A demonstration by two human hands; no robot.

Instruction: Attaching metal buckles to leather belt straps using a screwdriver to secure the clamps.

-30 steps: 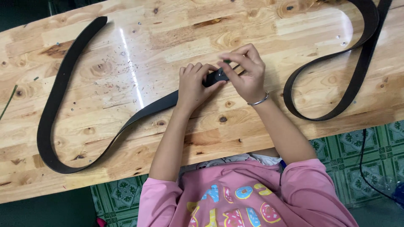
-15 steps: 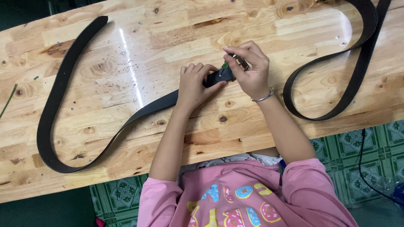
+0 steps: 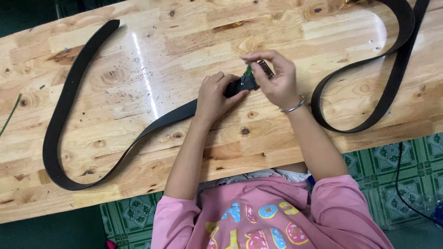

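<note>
L hand (image 3: 216, 96) pins dark belt (image 3: 69, 110) end flat on worktop (image 3: 277, 133); R hand (image 3: 276, 78) fingers pinched on small metal buckle (image 3: 266, 69) w/ green bit. Best: hold strap taut, align buckle squarely.

belt: my long belt (image 3: 69, 120) loops on the table (image 3: 277, 138), left of my hands
belt end: under my left hand (image 3: 214, 97), mid-table
buckle: in my right hand (image 3: 277, 80), just right of left hand
second belt: second belt (image 3: 387, 92) curves at table's right
</note>
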